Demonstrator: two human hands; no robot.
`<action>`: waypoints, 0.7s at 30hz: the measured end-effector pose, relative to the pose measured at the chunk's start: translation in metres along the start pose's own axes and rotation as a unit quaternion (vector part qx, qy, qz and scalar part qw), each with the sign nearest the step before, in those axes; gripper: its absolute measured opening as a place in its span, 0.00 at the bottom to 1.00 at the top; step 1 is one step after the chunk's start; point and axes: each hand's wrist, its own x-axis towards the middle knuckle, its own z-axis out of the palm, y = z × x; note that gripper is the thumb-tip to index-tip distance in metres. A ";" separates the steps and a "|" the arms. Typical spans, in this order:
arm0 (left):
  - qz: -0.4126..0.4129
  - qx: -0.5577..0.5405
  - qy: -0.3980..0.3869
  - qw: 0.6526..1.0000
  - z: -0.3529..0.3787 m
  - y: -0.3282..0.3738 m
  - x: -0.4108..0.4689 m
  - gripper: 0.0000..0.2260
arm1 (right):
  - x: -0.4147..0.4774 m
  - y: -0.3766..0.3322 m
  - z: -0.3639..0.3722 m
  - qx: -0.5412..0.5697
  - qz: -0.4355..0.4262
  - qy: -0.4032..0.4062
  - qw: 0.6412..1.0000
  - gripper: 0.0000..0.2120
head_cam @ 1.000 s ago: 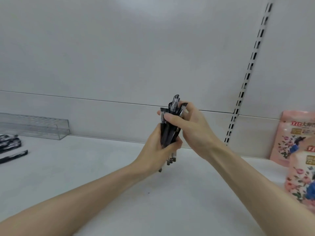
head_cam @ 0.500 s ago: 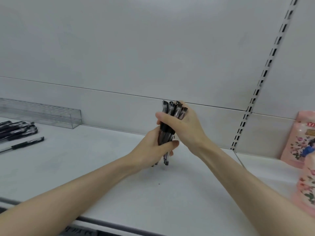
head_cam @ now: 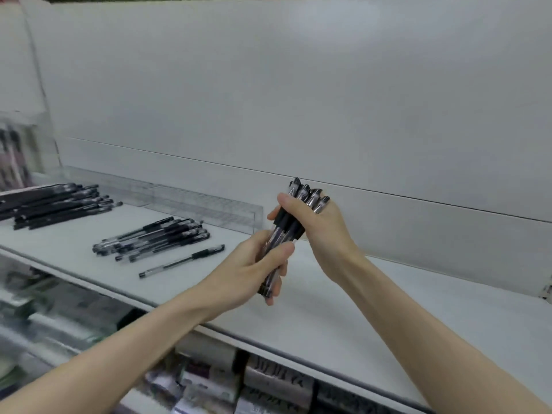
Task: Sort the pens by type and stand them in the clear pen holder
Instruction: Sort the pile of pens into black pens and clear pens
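Fingers (head_cam: pixel 286 252) of both hands wrapped around pen bundle (head_cam: pixel 285 231).

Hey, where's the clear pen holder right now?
In the head view, the clear pen holder sits against the shelf's back wall, left of centre, behind the loose pens and just left of the held pen bundle.

On the shelf (head_cam: pixel 328 294), the pen holder (head_cam: pixel 191 204) stands at the back; pen piles (head_cam: pixel 155 239) lie before it, left of the hands' bundle (head_cam: pixel 283 231).
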 end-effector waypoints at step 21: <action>0.053 0.490 -0.010 0.870 -0.262 -0.068 0.010 0.17 | 0.110 0.076 0.219 -0.167 0.097 0.148 0.970 0.17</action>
